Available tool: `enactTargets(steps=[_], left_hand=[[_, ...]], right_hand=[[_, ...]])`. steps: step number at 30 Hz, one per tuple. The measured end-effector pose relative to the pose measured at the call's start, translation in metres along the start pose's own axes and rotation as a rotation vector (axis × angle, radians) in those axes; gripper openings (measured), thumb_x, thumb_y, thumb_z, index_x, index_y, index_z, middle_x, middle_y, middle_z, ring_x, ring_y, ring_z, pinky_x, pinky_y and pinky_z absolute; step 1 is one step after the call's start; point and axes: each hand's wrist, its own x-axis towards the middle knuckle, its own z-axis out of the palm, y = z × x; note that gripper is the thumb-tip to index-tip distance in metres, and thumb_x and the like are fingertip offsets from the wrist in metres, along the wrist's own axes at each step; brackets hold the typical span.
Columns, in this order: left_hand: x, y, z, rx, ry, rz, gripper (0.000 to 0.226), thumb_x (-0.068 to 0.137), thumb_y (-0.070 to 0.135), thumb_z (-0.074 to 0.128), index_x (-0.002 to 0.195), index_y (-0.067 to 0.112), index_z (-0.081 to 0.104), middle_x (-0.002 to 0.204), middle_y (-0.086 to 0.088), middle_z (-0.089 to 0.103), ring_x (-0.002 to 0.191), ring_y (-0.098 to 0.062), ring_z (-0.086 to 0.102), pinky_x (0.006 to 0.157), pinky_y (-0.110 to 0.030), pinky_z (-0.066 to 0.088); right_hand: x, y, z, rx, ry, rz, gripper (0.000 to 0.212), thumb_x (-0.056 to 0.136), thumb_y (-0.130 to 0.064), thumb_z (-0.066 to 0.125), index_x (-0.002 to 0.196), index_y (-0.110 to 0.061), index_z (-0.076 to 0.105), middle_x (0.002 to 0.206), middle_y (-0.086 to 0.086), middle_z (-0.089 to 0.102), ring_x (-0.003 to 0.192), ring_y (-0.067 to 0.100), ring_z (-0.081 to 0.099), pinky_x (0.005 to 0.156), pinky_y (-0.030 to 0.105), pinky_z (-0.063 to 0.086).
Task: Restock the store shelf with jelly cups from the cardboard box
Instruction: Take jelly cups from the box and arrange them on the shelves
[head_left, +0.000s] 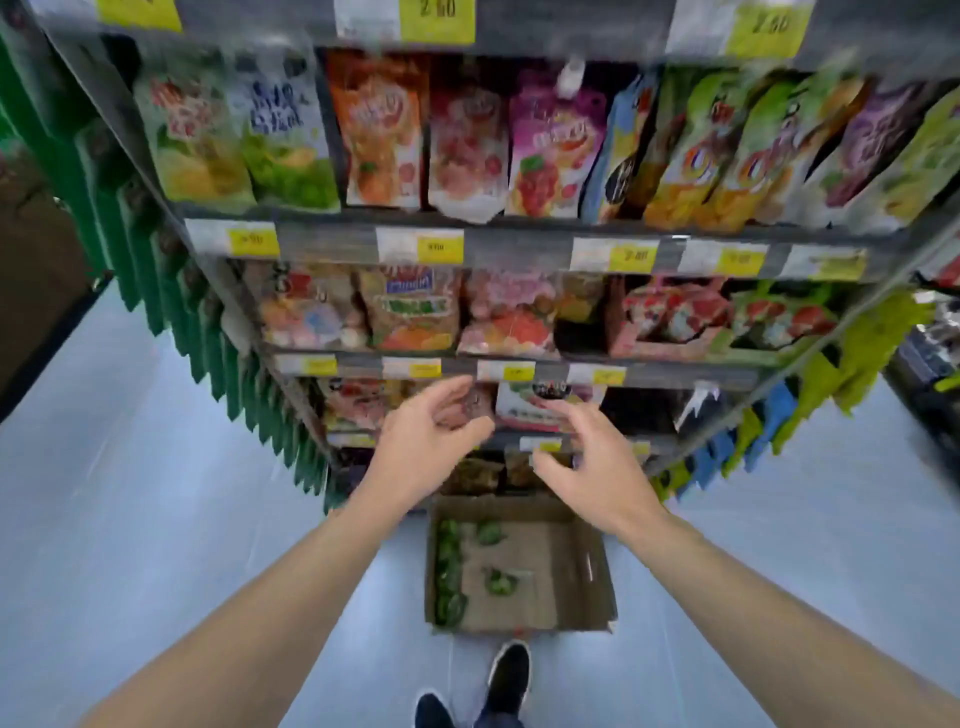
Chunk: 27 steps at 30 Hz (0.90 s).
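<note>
Looking down the aisle, we see green hanging packs (171, 291) along the far-left rack, then the store shelf (519, 249) w/ rows of bright snack pouches (384, 130) and yellow price tags (253, 240). Our left hand (428, 441) reaches toward a lower tier — fingers loosely curved and spread, nothing in its grip. Just right of it, our right hand (584, 457) is out the same way, fingers spread and bent, also holding nothing; the two are near each other but apart. Below and between the forearms sits the cardboard box (582, 561) on the pale floor (130, 467), open-topped, close against the shelf base. Inside it we make out a few green jelly cups (448, 566) — most along the left wall, a couple nearer the middle; blur hides detail. Dark shoes (509, 675) show at the bottom edge. Far right, yellow-green and blue packs (831, 384) hang on the shelf end.
</note>
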Motion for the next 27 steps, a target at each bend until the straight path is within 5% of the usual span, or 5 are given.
enactTargets(steps=[4, 9, 13, 19, 27], left_hand=[[-0.021, -0.083, 0.028, 0.019, -0.120, -0.164, 0.060, 0.087, 0.028, 0.075, 0.142, 0.026, 0.051, 0.140, 0.007, 0.055, 0.128, -0.014, 0.053, 0.106, -0.040, 0.047], [-0.038, -0.173, 0.065, 0.133, -0.175, -0.301, 0.059, 0.084, 0.026, 0.078, 0.139, 0.025, 0.055, 0.119, 0.008, 0.059, 0.118, -0.011, 0.058, 0.102, -0.032, 0.048], [-0.043, -0.242, 0.101, 0.150, -0.176, -0.389, 0.059, 0.081, 0.023, 0.080, 0.136, 0.022, 0.059, 0.121, 0.007, 0.065, 0.115, -0.014, 0.062, 0.099, -0.030, 0.050], [-0.027, -0.358, 0.173, 0.153, -0.175, -0.495, 0.059, 0.081, 0.025, 0.079, 0.137, 0.027, 0.058, 0.118, 0.005, 0.067, 0.112, -0.007, 0.061, 0.086, -0.004, 0.042], [0.024, -0.523, 0.272, 0.105, -0.126, -0.519, 0.060, 0.084, 0.029, 0.077, 0.139, 0.026, 0.055, 0.127, 0.020, 0.058, 0.112, -0.005, 0.061, 0.101, -0.027, 0.049]], right_hand=[[-0.023, 0.050, 0.056, -0.043, -0.120, 0.139, 0.061, 0.087, -0.039, 0.066, 0.143, -0.025, 0.045, 0.141, -0.006, 0.046, 0.127, 0.014, 0.047, 0.104, 0.031, 0.042], [-0.047, 0.124, 0.110, -0.084, -0.240, 0.280, 0.073, 0.074, -0.048, 0.057, 0.141, -0.024, 0.047, 0.137, -0.002, 0.049, 0.123, 0.017, 0.051, 0.098, 0.029, 0.042], [-0.051, 0.191, 0.152, -0.070, -0.306, 0.351, 0.060, 0.083, -0.032, 0.070, 0.139, -0.025, 0.050, 0.132, -0.004, 0.050, 0.123, 0.016, 0.052, 0.095, 0.024, 0.041], [-0.028, 0.305, 0.237, -0.072, -0.409, 0.388, 0.061, 0.086, -0.031, 0.069, 0.142, -0.022, 0.047, 0.138, -0.001, 0.049, 0.123, 0.016, 0.050, 0.099, 0.027, 0.041], [0.031, 0.465, 0.368, -0.092, -0.469, 0.359, 0.061, 0.082, -0.027, 0.073, 0.139, -0.022, 0.050, 0.137, 0.000, 0.052, 0.124, 0.016, 0.052, 0.098, 0.023, 0.039]])
